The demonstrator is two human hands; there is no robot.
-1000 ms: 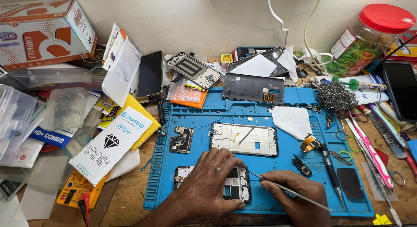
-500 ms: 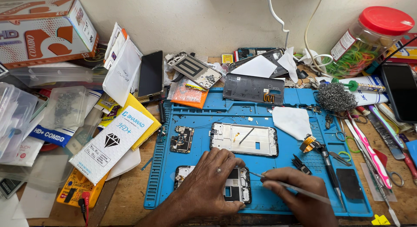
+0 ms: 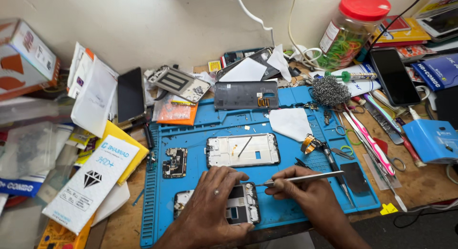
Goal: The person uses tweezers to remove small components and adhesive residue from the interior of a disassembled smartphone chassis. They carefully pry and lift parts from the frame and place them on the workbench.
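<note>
**Tweezers at an opened phone on the blue mat**

The blue mat [image 3: 286, 122] serves as the landmark; it lies on the wooden worktop [image 3: 420, 182]. At the mat's near edge lies an opened phone [image 3: 241, 208], inner side up. The left hand [image 3: 214, 206] rests flat on top of it, fingers spread and pressing down, covering the phone's left half, so the phone sits under and just right of the palm. The right hand [image 3: 305, 194] is beside the phone's right end, fingers pinched together around thin metal tweezers [image 3: 300, 179]; the tip touches the phone's upper right edge, the shaft runs off to the right.

In the mat's middle, just beyond both hands, lies a white frame [image 3: 243, 150]. Left of it on the mat is a small circuit board [image 3: 174, 162]. At the mat's far edge a dark back cover [image 3: 245, 95] lies flat. A white cloth [image 3: 291, 122] rests on the mat's right part, with a steel-wool ball [image 3: 330, 91] at its far right corner. A red-lidded jar [image 3: 353, 29] stands beyond the mat against the wall.
</note>
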